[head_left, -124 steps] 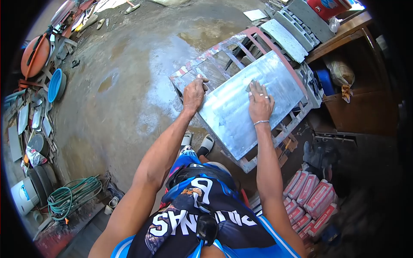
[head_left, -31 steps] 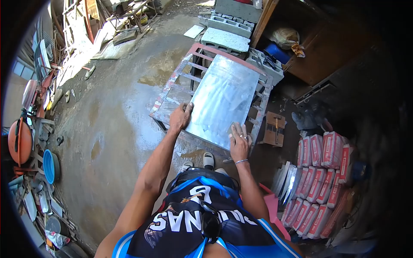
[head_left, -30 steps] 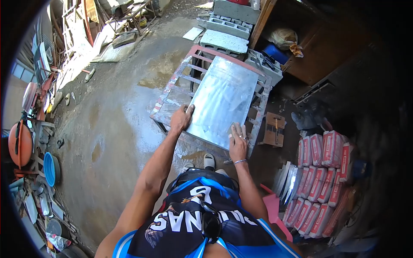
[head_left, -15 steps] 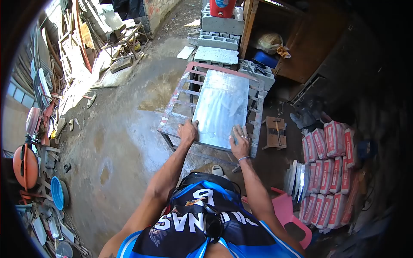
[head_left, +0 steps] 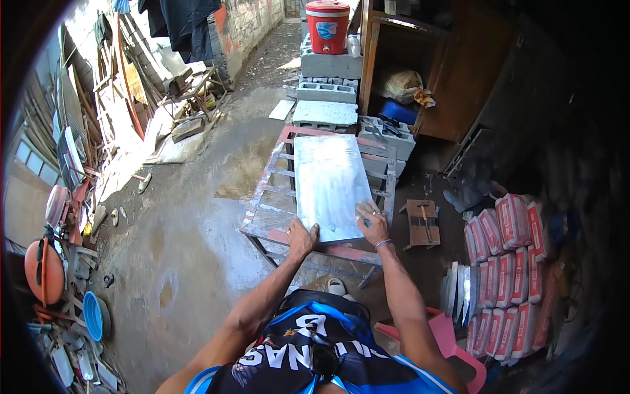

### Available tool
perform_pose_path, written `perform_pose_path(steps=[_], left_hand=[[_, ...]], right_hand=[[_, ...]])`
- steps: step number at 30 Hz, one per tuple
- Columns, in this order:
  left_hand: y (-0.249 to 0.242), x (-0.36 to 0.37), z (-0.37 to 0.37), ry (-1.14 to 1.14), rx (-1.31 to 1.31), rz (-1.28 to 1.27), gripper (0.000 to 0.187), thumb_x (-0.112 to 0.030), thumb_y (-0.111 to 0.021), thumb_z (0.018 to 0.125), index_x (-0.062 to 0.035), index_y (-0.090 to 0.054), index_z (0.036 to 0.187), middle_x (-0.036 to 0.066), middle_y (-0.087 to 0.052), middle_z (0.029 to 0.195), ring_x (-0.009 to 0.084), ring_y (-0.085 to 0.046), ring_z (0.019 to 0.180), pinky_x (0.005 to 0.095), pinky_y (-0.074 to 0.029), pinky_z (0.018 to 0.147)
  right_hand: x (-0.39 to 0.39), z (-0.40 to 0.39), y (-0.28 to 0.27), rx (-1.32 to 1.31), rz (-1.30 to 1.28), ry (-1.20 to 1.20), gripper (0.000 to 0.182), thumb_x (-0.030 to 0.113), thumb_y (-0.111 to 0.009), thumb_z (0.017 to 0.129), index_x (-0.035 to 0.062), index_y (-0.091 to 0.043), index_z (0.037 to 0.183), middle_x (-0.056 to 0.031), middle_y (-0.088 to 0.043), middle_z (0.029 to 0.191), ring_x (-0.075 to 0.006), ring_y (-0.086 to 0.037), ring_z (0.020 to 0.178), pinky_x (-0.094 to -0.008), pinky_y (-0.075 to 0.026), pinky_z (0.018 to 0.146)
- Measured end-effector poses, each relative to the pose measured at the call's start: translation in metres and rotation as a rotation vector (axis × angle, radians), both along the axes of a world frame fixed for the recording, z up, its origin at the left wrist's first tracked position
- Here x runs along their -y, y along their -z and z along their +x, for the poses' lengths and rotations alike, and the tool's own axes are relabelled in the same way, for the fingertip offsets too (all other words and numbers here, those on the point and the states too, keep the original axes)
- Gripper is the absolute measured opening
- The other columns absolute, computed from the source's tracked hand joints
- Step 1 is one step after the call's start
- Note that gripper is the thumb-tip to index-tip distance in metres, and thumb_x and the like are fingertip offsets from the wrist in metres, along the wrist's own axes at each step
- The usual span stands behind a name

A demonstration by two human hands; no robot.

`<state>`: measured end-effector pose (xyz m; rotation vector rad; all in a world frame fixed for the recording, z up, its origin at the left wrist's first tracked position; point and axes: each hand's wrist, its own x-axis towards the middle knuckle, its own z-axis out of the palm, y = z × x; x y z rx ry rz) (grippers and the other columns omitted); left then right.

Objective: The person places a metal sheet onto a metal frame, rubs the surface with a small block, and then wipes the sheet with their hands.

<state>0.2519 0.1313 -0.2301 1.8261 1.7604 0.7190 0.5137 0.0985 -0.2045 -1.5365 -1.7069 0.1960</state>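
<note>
A flat silvery metal sheet (head_left: 331, 184) lies on a low slatted metal stand (head_left: 279, 172) with worn reddish paint. At the sheet's near left corner, my left hand (head_left: 302, 238) is closed on the edge, its thumb against the sheet and some fingers hidden. My right hand (head_left: 373, 224) rests at the near right corner, fingers spread and slightly bent over the edge. Bare slats show on both sides of the sheet.
Concrete blocks (head_left: 325, 113) stand behind the stand, with a red drink cooler (head_left: 327, 29) on top. To the right are a small wooden stool (head_left: 420, 223) holding a hammer, stacked red-and-white bags (head_left: 502, 282) and a pink chair (head_left: 453, 348). Scrap wood lines the left.
The sheet has turned slightly and shifted left on the stand, its near edge now closer to the stand's front. Both hands have moved with it. My view has tilted up a little.
</note>
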Motion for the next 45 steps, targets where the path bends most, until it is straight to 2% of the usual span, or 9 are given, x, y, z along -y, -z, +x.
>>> perform_pose_path(steps=[8,10,13,21,24,29,37,40,45], left_hand=[[-0.034,0.013,0.021,-0.005,-0.077,-0.273,0.099,-0.052,-0.068,0.089,0.0063,-0.023,0.155,0.027,-0.033,0.157,0.0467,-0.030,0.145,0.0596,-0.022,0.118],[-0.032,0.014,0.006,0.030,-0.062,-0.243,0.090,-0.048,-0.068,0.090,0.0034,-0.030,0.153,0.026,-0.035,0.156,0.0464,-0.031,0.144,0.0597,-0.022,0.118],[-0.050,0.029,-0.001,0.060,-0.227,0.166,0.068,-0.036,-0.069,0.090,-0.0044,-0.044,0.145,0.024,-0.042,0.149,0.0427,-0.040,0.137,0.0562,-0.031,0.114],[-0.050,0.025,0.040,0.573,0.010,0.289,0.067,-0.015,-0.058,0.090,-0.0058,-0.036,0.153,0.017,-0.041,0.155,0.0343,-0.039,0.142,0.0504,-0.029,0.116],[-0.048,0.021,0.039,0.668,-0.132,0.341,0.068,-0.017,-0.057,0.090,-0.0074,-0.036,0.154,0.016,-0.040,0.156,0.0330,-0.036,0.145,0.0505,-0.027,0.117],[-0.054,0.026,0.069,0.603,-0.342,0.297,0.061,-0.035,-0.047,0.101,-0.0119,-0.035,0.156,0.017,-0.041,0.154,0.0394,-0.033,0.146,0.0670,-0.022,0.115],[-0.033,0.028,0.048,0.670,-0.430,0.494,0.057,-0.023,-0.045,0.098,-0.0111,-0.039,0.154,0.017,-0.044,0.151,0.0412,-0.034,0.145,0.0631,-0.023,0.119],[-0.035,0.034,0.020,0.679,-0.412,0.455,0.057,-0.017,-0.044,0.097,-0.0127,-0.040,0.153,0.014,-0.045,0.150,0.0361,-0.036,0.146,0.0567,-0.024,0.121],[-0.045,0.045,-0.020,0.545,-0.541,0.367,0.065,-0.024,-0.049,0.097,-0.0069,-0.033,0.157,0.014,-0.036,0.160,0.0327,-0.028,0.152,0.0549,-0.015,0.124]], right_hand=[[-0.035,0.040,-0.001,0.166,-0.096,-0.016,0.041,0.037,-0.067,0.091,0.0233,-0.071,0.129,-0.0133,-0.051,0.152,-0.0332,-0.045,0.143,-0.0508,-0.039,0.109],[-0.031,0.037,-0.003,0.158,-0.111,-0.012,0.042,0.038,-0.066,0.092,0.0231,-0.069,0.131,-0.0133,-0.051,0.152,-0.0324,-0.044,0.144,-0.0508,-0.037,0.109],[-0.016,0.022,-0.004,0.322,-0.156,0.186,0.049,0.040,-0.061,0.096,0.0196,-0.061,0.141,-0.0122,-0.048,0.155,-0.0298,-0.037,0.148,-0.0534,-0.025,0.116],[0.034,-0.076,0.000,0.449,-0.260,0.149,0.061,0.028,-0.059,0.095,0.0144,-0.046,0.152,-0.0105,-0.034,0.164,-0.0272,-0.029,0.152,-0.0546,-0.019,0.119],[0.042,-0.072,-0.006,0.370,-0.284,0.100,0.063,0.021,-0.058,0.092,0.0102,-0.044,0.153,-0.0111,-0.033,0.164,-0.0255,-0.029,0.153,-0.0514,-0.020,0.120],[0.054,-0.040,-0.007,0.239,-0.228,0.260,0.063,0.019,-0.056,0.093,0.0049,-0.041,0.153,-0.0141,-0.038,0.161,-0.0289,-0.033,0.150,-0.0502,-0.026,0.117],[0.008,0.003,0.020,-0.098,-0.237,0.490,0.068,0.032,-0.056,0.099,0.0072,-0.032,0.157,-0.0192,-0.039,0.159,-0.0357,-0.040,0.145,-0.0545,-0.032,0.113],[-0.018,0.007,0.016,0.039,-0.310,0.539,0.062,0.037,-0.056,0.098,0.0074,-0.042,0.150,-0.0206,-0.048,0.152,-0.0377,-0.050,0.136,-0.0560,-0.034,0.109],[-0.041,0.021,-0.008,0.118,-0.612,0.537,0.039,0.042,-0.054,0.099,0.0060,-0.064,0.109,-0.0215,-0.063,0.127,-0.0407,-0.063,0.110,-0.0591,-0.040,0.098]])
